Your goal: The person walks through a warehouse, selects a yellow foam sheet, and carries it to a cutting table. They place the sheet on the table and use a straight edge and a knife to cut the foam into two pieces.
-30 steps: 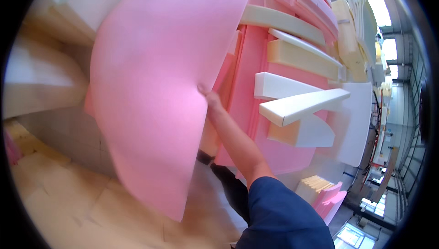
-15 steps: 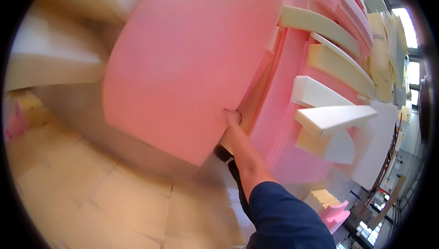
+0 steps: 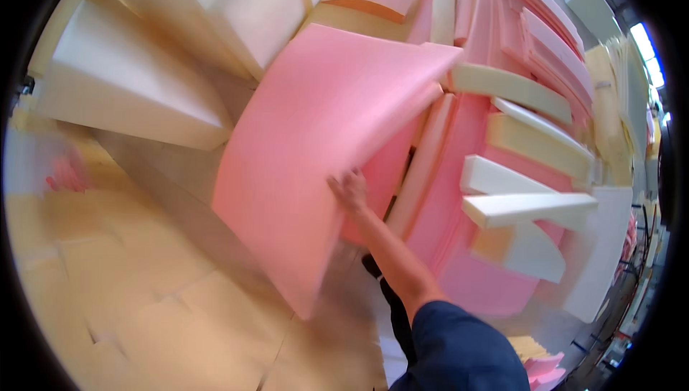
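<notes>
A large, thin pink foam sheet (image 3: 287, 140) stands in the middle, bowed along its right side. My right hand (image 3: 349, 191) grips that right edge, fingers closed at the bend; part of the grip is hidden by the foam. My bare forearm runs up to it from a dark blue sleeve at the lower right. Behind the edge, more pink foam (image 3: 430, 161) leans in a stack close to my hand. My left hand is not in view.
Big cream foam blocks (image 3: 129, 75) stand at the left. Curved white foam pieces (image 3: 527, 208) and cream strips (image 3: 517, 86) rest against the pink stack at right. Tan flat sheets (image 3: 165, 333) cover the lower left. My dark shoe (image 3: 371, 266) shows below the forearm.
The pink sheet's right side has curled more, and the sheet appears lower and narrower. My right hand stays on its edge. The view has shifted, showing more of the cream blocks.
</notes>
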